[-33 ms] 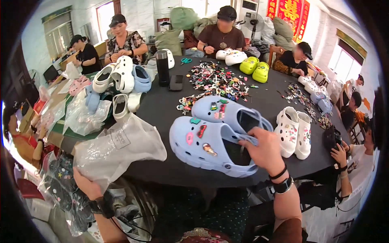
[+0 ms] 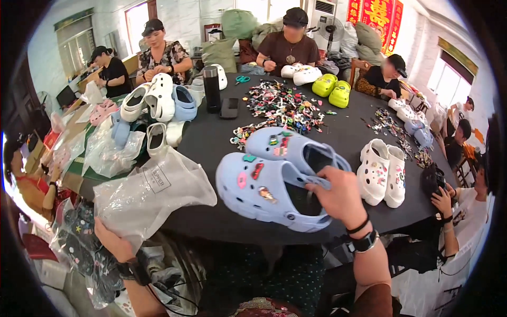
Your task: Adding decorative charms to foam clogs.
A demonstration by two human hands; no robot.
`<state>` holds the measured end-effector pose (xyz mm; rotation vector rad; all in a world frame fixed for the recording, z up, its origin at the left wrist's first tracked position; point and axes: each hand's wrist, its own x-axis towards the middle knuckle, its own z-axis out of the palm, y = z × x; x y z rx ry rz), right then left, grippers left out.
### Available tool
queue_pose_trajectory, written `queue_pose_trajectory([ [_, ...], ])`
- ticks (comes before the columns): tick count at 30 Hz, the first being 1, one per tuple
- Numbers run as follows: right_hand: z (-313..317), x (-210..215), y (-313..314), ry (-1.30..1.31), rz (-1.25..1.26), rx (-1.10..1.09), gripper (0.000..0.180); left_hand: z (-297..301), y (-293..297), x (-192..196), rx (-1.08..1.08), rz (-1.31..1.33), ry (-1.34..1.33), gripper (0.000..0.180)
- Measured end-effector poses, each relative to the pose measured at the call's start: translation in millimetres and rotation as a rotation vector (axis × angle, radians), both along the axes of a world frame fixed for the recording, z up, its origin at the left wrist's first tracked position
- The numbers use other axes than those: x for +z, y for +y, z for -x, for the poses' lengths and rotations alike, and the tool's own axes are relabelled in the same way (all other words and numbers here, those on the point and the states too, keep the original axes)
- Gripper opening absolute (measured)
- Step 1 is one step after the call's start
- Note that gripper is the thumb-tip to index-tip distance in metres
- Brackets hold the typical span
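right hand (image 2: pixel 340 194) gripping, left hand (image 2: pixel 113 244) seemingly clutching

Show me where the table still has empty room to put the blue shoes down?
Bare black table shows between the plastic bag and the pile of small charms. Another free patch lies between the blue clogs and the white pair, running up toward the green clogs. The left edge, with stacked shoes and bags, is crowded.
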<state>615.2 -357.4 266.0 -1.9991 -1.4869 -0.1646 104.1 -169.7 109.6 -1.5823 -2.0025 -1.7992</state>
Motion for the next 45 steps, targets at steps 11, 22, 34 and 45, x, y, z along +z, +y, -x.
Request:
queue_pose_trajectory([
  [11, 22.3, -84.1, 36.5, 0.102, -0.028, 0.109, 0.026, -95.0, -27.4, 21.3, -0.530, 0.093, 0.253, 0.074],
  [22, -22.6, -107.9, -14.6, 0.253, -0.567, -0.069, 0.038, -134.3, -1.5, -14.3, -0.679, 0.333, 0.522, 0.073],
  [34, -29.0, -153.8, -24.0, 0.266, -0.419, -0.192, 0.020, -125.7, 8.8, -31.3, -0.473, 0.165, 0.109, 0.037],
  [45, -30.3, -153.5, -24.0, 0.201, -0.381, -0.176, 0.016, -113.9, 14.5, -30.6, -0.384, 0.154, 0.217, 0.050],
])
